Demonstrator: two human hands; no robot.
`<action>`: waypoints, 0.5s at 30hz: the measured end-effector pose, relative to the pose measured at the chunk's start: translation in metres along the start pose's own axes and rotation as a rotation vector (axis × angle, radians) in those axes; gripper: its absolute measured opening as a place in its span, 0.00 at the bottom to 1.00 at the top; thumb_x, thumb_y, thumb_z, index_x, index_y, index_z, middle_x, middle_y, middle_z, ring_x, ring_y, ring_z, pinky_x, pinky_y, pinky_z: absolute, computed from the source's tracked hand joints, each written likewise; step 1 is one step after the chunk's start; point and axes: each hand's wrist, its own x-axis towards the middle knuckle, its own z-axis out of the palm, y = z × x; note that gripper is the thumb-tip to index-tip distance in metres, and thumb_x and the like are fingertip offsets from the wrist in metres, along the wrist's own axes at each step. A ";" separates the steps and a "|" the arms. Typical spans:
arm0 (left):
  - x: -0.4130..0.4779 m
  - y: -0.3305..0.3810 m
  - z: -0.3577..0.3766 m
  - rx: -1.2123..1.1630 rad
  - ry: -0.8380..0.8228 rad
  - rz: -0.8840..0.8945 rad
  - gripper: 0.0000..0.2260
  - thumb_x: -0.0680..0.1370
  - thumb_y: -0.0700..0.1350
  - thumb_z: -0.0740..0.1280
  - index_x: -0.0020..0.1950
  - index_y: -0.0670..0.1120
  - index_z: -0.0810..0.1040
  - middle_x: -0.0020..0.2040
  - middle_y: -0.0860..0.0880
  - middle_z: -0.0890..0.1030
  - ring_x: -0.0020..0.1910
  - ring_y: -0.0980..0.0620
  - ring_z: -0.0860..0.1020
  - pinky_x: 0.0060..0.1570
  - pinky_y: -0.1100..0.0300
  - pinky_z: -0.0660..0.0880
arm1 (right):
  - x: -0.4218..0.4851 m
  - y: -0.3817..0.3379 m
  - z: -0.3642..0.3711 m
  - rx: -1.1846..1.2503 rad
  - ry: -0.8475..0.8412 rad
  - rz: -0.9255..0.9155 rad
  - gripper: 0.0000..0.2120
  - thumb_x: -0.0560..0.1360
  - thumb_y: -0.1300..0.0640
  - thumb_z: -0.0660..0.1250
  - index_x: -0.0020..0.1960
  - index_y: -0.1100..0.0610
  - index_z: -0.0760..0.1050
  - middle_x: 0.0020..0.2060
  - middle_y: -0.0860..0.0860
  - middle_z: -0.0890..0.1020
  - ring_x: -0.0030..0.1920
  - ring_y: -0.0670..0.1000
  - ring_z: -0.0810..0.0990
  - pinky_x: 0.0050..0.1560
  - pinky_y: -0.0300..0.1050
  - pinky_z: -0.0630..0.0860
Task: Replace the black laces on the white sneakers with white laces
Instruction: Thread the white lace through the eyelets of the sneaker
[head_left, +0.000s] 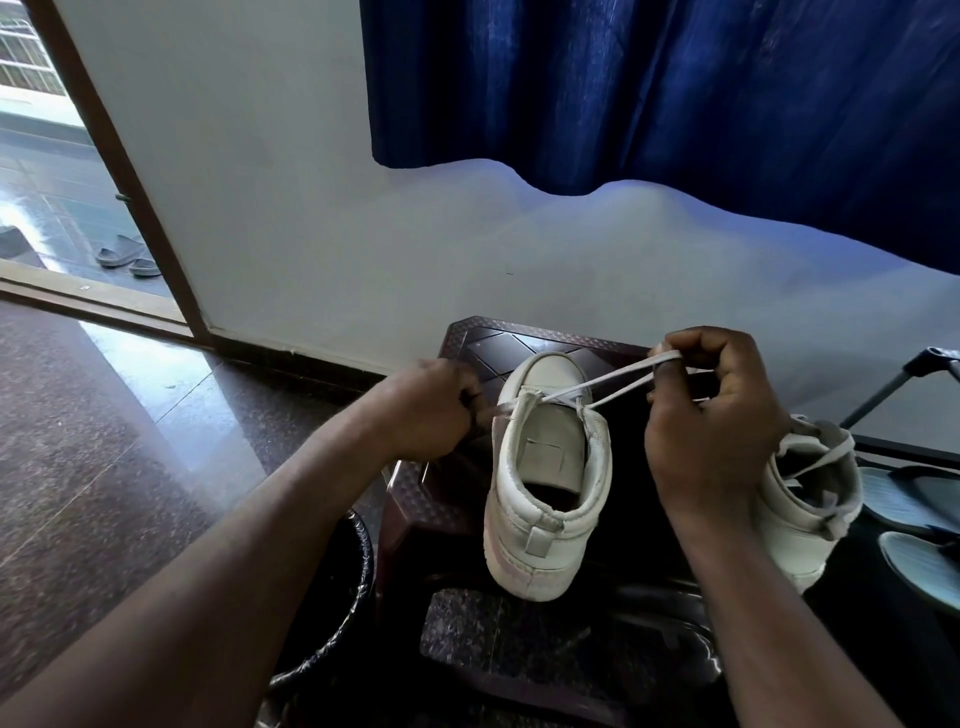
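A white sneaker (545, 483) stands on a dark brown plastic stool (415, 499), toe pointing away from me. A white lace (618, 382) runs through its front eyelets. My left hand (431, 410) is closed on the lace's left end, just left of the shoe. My right hand (711, 415) pinches the right end, pulled up and to the right of the toe. A second white sneaker (810, 499) with a white lace sits to the right, partly hidden behind my right hand. No black lace is visible.
A black bin (337, 597) sits below the stool at the left. Sandals (919, 525) lie at the far right beside a metal frame (893, 384). A blue curtain (675, 93) hangs on the wall. An open doorway with slippers (127, 254) is at the left.
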 end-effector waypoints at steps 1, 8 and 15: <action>0.000 -0.005 -0.001 0.048 -0.031 -0.036 0.04 0.77 0.46 0.69 0.43 0.52 0.81 0.46 0.52 0.83 0.48 0.49 0.81 0.50 0.57 0.79 | -0.001 0.000 0.000 -0.016 -0.009 -0.006 0.04 0.77 0.59 0.70 0.51 0.52 0.81 0.40 0.41 0.83 0.39 0.45 0.82 0.46 0.41 0.77; 0.002 -0.017 -0.002 0.138 -0.076 -0.092 0.07 0.75 0.52 0.75 0.39 0.56 0.80 0.44 0.53 0.83 0.46 0.49 0.81 0.49 0.57 0.79 | -0.006 0.008 0.008 -0.085 -0.097 0.013 0.04 0.76 0.59 0.71 0.49 0.51 0.81 0.41 0.44 0.84 0.40 0.49 0.82 0.45 0.44 0.76; -0.003 -0.007 0.001 -0.354 -0.033 0.066 0.10 0.80 0.52 0.73 0.46 0.45 0.83 0.33 0.55 0.76 0.32 0.58 0.69 0.34 0.66 0.67 | -0.002 0.010 0.010 0.036 -0.164 0.188 0.03 0.78 0.54 0.73 0.46 0.49 0.81 0.35 0.43 0.83 0.37 0.47 0.84 0.45 0.45 0.78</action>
